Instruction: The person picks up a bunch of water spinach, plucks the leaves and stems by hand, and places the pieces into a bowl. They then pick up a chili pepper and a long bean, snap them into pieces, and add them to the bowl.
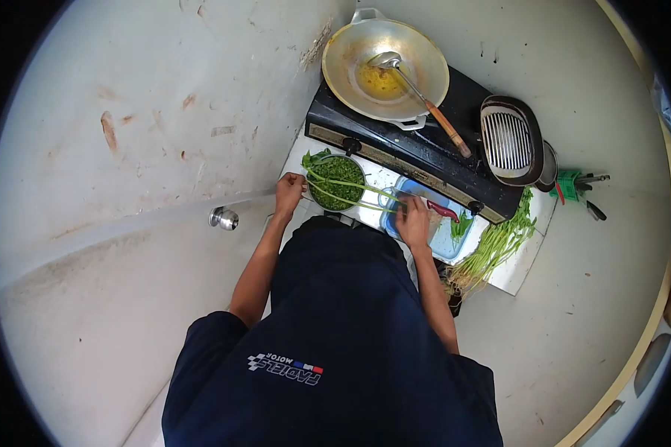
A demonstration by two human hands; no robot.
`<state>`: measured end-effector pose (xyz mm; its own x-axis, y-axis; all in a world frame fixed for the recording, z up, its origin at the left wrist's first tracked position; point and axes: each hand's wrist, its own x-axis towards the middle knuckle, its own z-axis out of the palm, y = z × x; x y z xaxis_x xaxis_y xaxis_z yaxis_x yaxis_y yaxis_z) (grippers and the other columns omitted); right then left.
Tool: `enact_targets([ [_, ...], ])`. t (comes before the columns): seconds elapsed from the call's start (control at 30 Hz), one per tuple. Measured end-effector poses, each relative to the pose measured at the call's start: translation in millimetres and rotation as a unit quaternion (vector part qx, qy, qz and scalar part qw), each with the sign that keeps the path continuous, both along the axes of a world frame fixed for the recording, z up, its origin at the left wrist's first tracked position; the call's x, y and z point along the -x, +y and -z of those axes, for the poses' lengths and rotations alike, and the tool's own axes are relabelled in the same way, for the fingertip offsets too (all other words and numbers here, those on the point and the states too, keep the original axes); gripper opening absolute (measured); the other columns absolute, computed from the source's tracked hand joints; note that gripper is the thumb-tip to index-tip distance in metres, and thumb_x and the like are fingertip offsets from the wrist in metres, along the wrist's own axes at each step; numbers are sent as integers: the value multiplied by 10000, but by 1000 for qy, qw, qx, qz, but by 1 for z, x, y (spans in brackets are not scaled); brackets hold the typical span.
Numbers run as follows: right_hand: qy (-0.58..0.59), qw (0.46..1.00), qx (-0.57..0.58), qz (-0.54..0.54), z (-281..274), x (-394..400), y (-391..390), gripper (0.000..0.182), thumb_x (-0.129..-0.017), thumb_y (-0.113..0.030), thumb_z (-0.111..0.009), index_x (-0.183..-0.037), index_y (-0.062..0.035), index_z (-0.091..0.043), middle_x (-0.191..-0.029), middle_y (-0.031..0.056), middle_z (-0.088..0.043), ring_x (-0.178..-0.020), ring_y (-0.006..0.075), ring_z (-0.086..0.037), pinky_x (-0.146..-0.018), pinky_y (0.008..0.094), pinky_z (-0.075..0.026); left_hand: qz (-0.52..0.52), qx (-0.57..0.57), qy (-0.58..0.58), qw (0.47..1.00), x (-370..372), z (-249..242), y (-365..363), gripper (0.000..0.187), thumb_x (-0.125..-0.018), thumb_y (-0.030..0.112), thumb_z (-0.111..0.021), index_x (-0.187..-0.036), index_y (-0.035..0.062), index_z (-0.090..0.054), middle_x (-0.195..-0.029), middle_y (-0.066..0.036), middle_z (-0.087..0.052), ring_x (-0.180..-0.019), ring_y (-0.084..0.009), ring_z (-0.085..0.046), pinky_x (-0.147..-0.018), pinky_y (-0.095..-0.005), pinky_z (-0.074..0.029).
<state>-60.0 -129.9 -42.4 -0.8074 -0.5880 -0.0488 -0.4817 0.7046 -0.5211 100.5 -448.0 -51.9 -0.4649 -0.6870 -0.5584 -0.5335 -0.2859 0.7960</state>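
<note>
Long green stems [350, 183] with leaves at one end stretch between my two hands, over a round pot [364, 195] filled with finely chopped greens [337, 175]. My left hand [290, 192] is closed at the leafy end, by the pot's left rim. The other end of the stems runs into my right hand [414, 220], which is closed on them above a blue tray [434, 242]. A knife with a red handle [443, 211] lies just right of that hand; its blade is mostly hidden. Some cut green leaves [461, 226] rest in the tray.
Behind the pot stands a black stove [410, 153] with a large wok [335, 93] holding yellow oil and a wooden-handled ladle [443, 127]. A grill pan [508, 141] sits at its right. Rooted greens [499, 242] lie on the counter's right; a green knife holder [569, 186] is beyond.
</note>
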Motion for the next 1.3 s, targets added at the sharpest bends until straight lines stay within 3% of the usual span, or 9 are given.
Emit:
enact_targets([
  [0.17,-22,999,-29,-28,-15,-5,-51,347,-851,-135,-679,-1193,-82,-658,-1207,86,-637,-1172,321,-590,-947,544,-449,100,1,-26,995,0,2,-22,244,-976,246,-592,-996,8,-641,-893,-79,-729,-732,-132,-660,-627,-285,-522],
  [0.33,-34,996,-69,-47,-10,-8,-70,267,-854,-122,-680,-1116,-87,-709,-1141,93,-663,-1133,296,-610,-921,519,-468,171,-26,-22,985,-3,2,-38,226,-970,215,-581,-1032,2,-625,-951,-96,-713,-773,-161,-661,-674,-308,-542],
  [0.7,26,987,158,28,-111,-14,-71,133,-892,-65,-671,-1015,-31,-710,-988,121,-690,-953,334,-642,-847,439,-479,145,-81,64,984,6,3,-31,180,-1041,112,-524,-1062,-62,-563,-953,-144,-651,-844,-208,-692,-807,-314,-613],
  [0.8,24,976,210,48,-139,-18,-79,130,-891,-42,-672,-1016,-16,-701,-971,126,-684,-920,332,-642,-837,428,-478,131,-99,106,981,7,15,-33,172,-998,116,-596,-1001,-56,-595,-875,-114,-656,-774,-187,-697,-757,-310,-629],
  [0.9,17,967,247,68,-163,-24,-86,134,-890,-24,-680,-1021,-2,-698,-963,135,-683,-891,322,-647,-824,410,-487,175,-89,92,976,9,7,-36,178,-1033,98,-529,-1074,-74,-553,-992,-155,-628,-877,-227,-699,-844,-325,-627],
  [1.0,8,957,275,93,-180,-28,-90,141,-892,-21,-690,-1030,9,-700,-966,138,-686,-871,296,-649,-809,386,-498,216,43,29,975,12,-10,-36,187,-1023,137,-565,-1036,-47,-598,-951,-119,-644,-868,-209,-697,-802,-324,-609],
  [1.1,-4,950,289,115,-198,-33,-90,145,-896,-24,-698,-1035,17,-702,-969,136,-687,-859,263,-643,-800,363,-501,359,244,-23,901,17,-46,-40,212,-1010,200,-613,-1027,-6,-662,-940,-89,-679,-827,-179,-682,-744,-326,-569],
  [1.2,-9,944,305,125,-209,-36,-89,149,-901,-24,-700,-1042,23,-700,-964,132,-685,-850,235,-633,-797,345,-498,509,47,19,859,27,-91,-40,218,-1019,234,-624,-1048,36,-709,-970,-63,-715,-841,-149,-657,-755,-324,-528],
  [1.3,-15,936,329,122,-217,-39,-91,147,-910,-23,-696,-1049,23,-696,-945,122,-678,-839,206,-620,-790,327,-493,505,-153,185,829,41,-164,-13,269,-1028,229,-620,-1182,18,-682,-1082,-83,-721,-906,-135,-644,-807,-310,-520],
])
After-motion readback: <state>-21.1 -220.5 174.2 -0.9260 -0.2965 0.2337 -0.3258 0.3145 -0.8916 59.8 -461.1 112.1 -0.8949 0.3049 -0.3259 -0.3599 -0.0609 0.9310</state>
